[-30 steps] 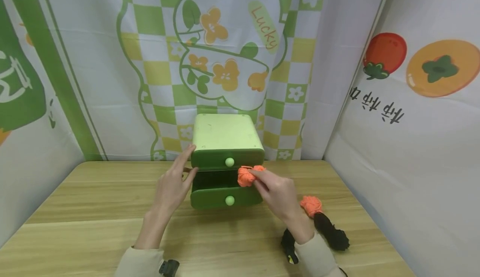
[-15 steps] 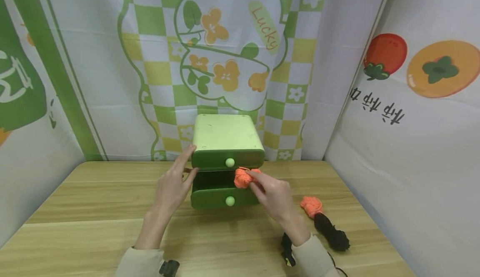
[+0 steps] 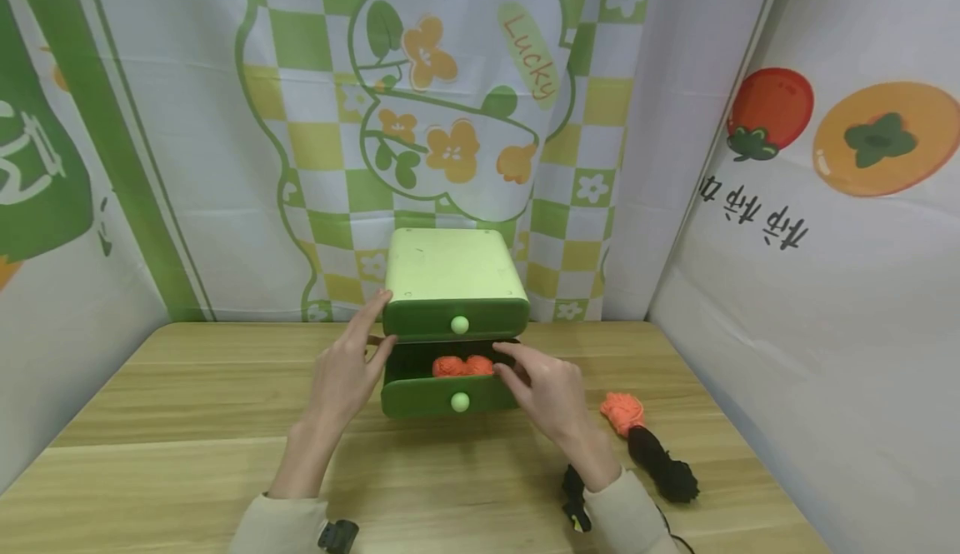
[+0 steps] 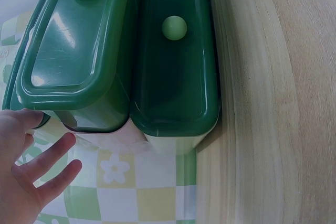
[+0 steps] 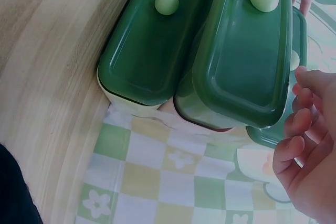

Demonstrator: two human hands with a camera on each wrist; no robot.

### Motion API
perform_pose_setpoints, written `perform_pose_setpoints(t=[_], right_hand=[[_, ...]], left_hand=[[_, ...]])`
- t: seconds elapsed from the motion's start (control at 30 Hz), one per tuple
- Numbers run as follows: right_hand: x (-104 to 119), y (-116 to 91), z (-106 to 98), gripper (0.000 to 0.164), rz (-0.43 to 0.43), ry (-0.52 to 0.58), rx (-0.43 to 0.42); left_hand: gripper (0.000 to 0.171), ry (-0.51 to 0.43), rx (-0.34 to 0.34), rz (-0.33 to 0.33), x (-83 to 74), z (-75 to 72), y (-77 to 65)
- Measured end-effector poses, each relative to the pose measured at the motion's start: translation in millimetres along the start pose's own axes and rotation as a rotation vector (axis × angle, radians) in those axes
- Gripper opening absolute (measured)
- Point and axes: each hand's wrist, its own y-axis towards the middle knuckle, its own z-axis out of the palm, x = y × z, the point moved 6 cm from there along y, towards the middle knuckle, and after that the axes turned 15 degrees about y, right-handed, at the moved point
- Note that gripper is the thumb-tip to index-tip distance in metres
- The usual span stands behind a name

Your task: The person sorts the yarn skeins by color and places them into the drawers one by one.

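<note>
A light green cabinet (image 3: 453,262) with dark green drawers stands at the back of the table. Its middle drawer (image 3: 420,400) is pulled out, and a bundle of orange yarn (image 3: 463,366) lies inside, its lower part hidden by the drawer front. My right hand (image 3: 551,387) hovers over that drawer's right end, fingertips just right of the yarn and nothing between thumb and fingers. With relaxed fingers, my left hand (image 3: 347,371) touches the cabinet's left side near the top drawer. The bottom drawer (image 4: 173,77) is closed in the left wrist view.
To the right of my right forearm lie a ball of orange yarn (image 3: 622,412) and a black skein of yarn (image 3: 663,464). A small black bundle (image 3: 576,500) with a yellow tag is partly behind my right sleeve. A printed curtain (image 3: 450,121) hangs behind the table.
My right hand moved slightly left over the open drawer and let go of the orange yarn, which dropped inside. The left hand stayed at the cabinet's side.
</note>
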Motion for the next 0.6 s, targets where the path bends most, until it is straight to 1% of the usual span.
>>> perform_pose_setpoints(t=[0.13, 0.37, 0.6], right_hand=[[-3, 0, -2, 0.024, 0.008, -0.002, -0.001], [-11, 1, -13, 0.021, -0.008, 0.006, -0.020], [-19, 2, -19, 0.022, 0.011, 0.004, -0.004]], left_hand=[[0.069, 0.004, 0.000, -0.002, 0.0, 0.3, 0.2], [0.069, 0.001, 0.001, -0.001, -0.8, 0.2, 0.3], [0.069, -0.001, 0.005, -0.003, -0.6, -0.4, 0.5]])
